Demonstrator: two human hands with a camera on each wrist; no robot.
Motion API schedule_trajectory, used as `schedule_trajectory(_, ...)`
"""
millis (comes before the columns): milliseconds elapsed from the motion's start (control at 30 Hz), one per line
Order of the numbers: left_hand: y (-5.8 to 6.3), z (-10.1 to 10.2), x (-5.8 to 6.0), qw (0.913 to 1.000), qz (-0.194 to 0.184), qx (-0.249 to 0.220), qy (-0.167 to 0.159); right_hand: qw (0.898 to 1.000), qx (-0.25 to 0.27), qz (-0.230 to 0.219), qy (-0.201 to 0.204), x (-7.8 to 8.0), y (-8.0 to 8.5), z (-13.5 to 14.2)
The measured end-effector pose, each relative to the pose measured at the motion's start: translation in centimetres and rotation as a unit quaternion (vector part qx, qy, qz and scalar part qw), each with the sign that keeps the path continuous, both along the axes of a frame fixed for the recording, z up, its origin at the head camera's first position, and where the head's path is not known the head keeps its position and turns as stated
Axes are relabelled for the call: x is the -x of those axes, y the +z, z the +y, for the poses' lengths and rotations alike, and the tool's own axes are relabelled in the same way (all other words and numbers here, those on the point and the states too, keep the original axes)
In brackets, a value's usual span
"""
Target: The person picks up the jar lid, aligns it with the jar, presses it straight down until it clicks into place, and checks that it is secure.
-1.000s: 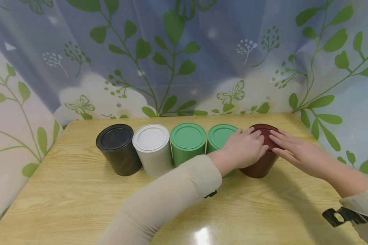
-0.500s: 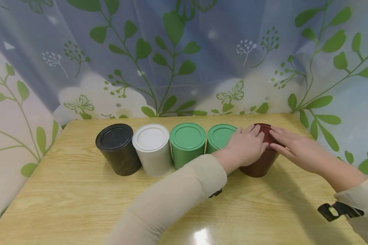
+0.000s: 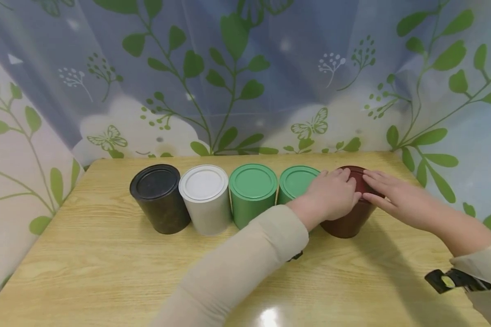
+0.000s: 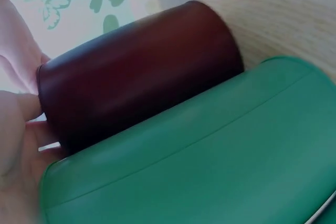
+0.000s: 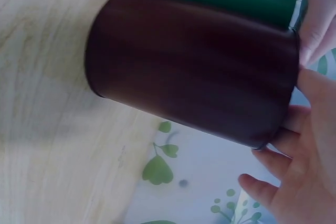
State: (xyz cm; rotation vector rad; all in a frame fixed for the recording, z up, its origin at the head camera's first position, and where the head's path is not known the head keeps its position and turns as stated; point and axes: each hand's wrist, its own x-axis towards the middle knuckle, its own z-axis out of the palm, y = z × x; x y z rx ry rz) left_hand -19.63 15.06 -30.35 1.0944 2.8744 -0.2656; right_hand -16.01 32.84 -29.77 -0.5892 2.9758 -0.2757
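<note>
A dark red can [image 3: 345, 220] with a recessed lid stands upright at the right end of a row of cans. My left hand [image 3: 331, 195] reaches across and rests on the left side of its lid, partly over the neighbouring green can [image 3: 296, 181]. On the lid's right side lies my right hand [image 3: 407, 202], fingers extended over the rim. In the left wrist view the dark red can [image 4: 142, 72] and the green can [image 4: 199, 150] are side by side. The right wrist view shows my right fingers [image 5: 278, 163] spread along the dark red can's [image 5: 194, 66] lid edge.
Left of these stand another green can [image 3: 251, 193], a white can [image 3: 206, 195] and a black can [image 3: 159, 197], all upright with lids. They share a wood-grain table [image 3: 106, 272]. A leaf-patterned curtain [image 3: 270, 91] hangs behind the table.
My left hand and forearm have shifted slightly right over the dark red can's lid. The right hand has moved a little inward, and the cans look unmoved apart from slight camera motion.
</note>
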Motion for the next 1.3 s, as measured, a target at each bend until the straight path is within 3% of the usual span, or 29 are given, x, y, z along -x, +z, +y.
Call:
schedule_trajectory(167, 0.5, -0.3, 0.2, 0.9998, -0.017, 0.003, -0.002, 1.000, 0.005, -0.015, 0.009, 0.1, 0.4, -0.1)
schedule_trajectory(467, 0.9, -0.5, 0.0, 0.9995, -0.028, -0.004, -0.014, 0.995, 0.066, -0.074, 0.013, 0.0, 0.9, 0.7)
schedule_trajectory(667, 1.1, -0.1, -0.1, 0.9993, -0.037, 0.000, 0.004, 0.995, 0.069, -0.067, 0.013, 0.1, 0.8, 0.6)
schedule_trajectory(1000, 1.1, 0.3, 0.1, 0.9987, -0.047, 0.013, 0.017, 0.998, 0.002, -0.061, 0.000, -0.3, 0.5, -0.1)
schedule_trajectory(1167, 0.8, 0.2, 0.2, 0.9993, -0.037, -0.011, 0.000, 0.998, -0.065, -0.007, 0.017, -0.7, -0.2, -0.8)
schedule_trajectory(1300, 0.3, 0.0, 0.2, 0.9988, -0.045, -0.018, -0.001, 0.995, -0.085, 0.040, 0.032, -1.2, -1.1, -1.1)
